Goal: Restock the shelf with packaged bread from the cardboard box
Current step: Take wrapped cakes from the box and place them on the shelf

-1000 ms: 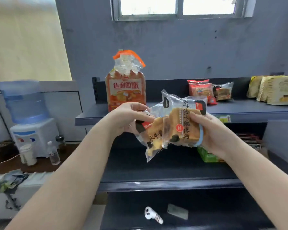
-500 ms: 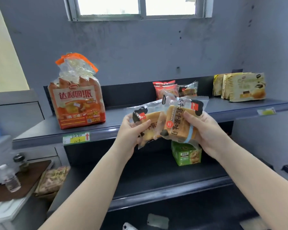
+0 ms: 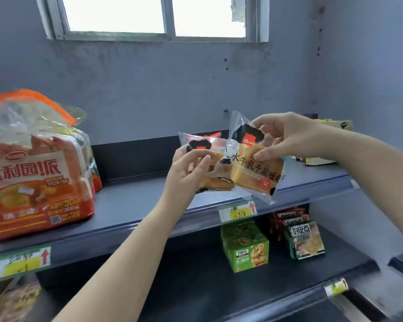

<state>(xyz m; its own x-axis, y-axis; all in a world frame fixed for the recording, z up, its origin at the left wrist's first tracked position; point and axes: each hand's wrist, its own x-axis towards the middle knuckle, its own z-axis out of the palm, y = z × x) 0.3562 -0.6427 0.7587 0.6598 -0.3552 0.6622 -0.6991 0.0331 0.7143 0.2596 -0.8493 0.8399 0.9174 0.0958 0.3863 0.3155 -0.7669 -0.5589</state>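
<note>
a: where are the hands?
b: the right hand (image 3: 286,138) pinches the top of one bread packet (image 3: 254,168); the left hand (image 3: 186,173) curls round a second packet (image 3: 207,159). both packets overlap in the air, just above the top shelf (image 3: 135,205).
a: and around that shelf?
b: a big orange bread bag (image 3: 37,173) stands on its left end, yellow packs (image 3: 330,126) at its right end behind the right arm, price tag (image 3: 237,211) on its front edge, green boxes (image 3: 247,247) below.
</note>
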